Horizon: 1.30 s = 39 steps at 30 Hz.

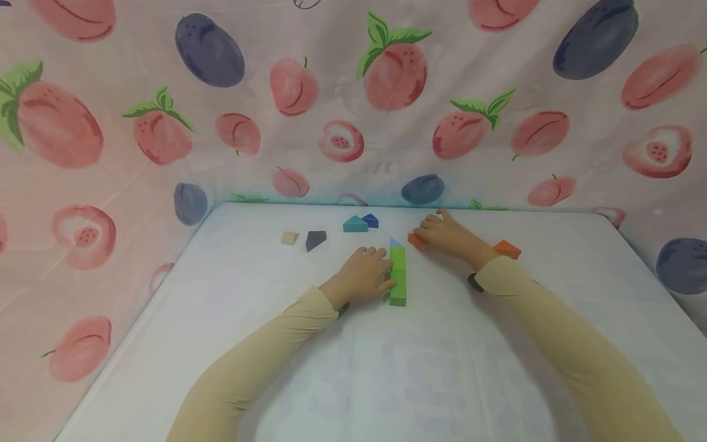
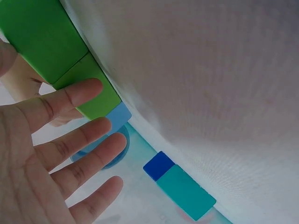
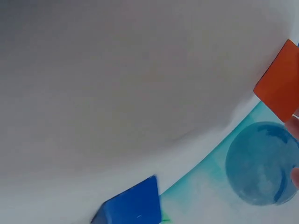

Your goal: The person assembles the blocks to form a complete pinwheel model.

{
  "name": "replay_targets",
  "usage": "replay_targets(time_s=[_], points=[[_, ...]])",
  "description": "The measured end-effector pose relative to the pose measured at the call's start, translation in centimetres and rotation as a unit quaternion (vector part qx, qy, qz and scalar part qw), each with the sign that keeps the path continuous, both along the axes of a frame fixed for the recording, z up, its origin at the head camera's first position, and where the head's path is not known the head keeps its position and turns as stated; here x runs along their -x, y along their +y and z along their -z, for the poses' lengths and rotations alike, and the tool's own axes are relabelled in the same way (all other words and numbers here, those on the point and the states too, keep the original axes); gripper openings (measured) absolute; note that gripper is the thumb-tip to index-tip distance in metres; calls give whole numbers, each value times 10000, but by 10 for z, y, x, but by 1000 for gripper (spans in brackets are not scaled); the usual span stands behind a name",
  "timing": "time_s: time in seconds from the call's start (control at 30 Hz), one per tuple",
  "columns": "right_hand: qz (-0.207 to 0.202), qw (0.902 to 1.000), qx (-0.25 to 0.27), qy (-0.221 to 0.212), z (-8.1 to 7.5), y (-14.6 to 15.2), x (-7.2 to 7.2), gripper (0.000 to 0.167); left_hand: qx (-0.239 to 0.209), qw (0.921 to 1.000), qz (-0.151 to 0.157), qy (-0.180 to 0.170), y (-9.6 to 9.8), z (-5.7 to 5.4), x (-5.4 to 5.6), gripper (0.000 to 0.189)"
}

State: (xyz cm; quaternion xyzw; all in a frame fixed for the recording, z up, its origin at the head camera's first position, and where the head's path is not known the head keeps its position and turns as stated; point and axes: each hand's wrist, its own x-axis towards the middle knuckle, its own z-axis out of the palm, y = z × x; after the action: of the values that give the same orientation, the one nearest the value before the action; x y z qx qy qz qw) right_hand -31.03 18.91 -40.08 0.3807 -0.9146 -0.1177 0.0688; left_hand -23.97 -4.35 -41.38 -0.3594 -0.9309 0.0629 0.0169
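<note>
Two green blocks lie end to end on the white table, and a light blue triangular block sits at their far end. My left hand is at their left side, its fingers spread and fairly straight; in the left wrist view the index finger lies across the nearer part of a green block. Beyond them to the right, my right hand holds an orange block by the fingertips. The right wrist view catches only part of this orange block, with fingertips at its edge.
Behind are a teal triangular block and a dark blue block. A dark grey block and a beige block lie left. Another orange block is beside the right forearm. A blue block shows low in the right wrist view.
</note>
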Motion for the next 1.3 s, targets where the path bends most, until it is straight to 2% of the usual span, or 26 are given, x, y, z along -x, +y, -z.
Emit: replay_targets(time_s=[0.33,0.67,0.97,1.3], points=[[145,9987,189,-444,0,-17,1,40,-12,10000,24,16,0,1,1,50],[-30,9993,162,-341,0,-28,1,37,-61,10000,58,40,-1,0,0,49],[-381,9992,63,-58,-2,-32,0,39,-12,9999,50,96,-1,1,0,49],[-222,9979,86,-610,0,-38,1,44,34,10000,44,40,-1,2,2,50]])
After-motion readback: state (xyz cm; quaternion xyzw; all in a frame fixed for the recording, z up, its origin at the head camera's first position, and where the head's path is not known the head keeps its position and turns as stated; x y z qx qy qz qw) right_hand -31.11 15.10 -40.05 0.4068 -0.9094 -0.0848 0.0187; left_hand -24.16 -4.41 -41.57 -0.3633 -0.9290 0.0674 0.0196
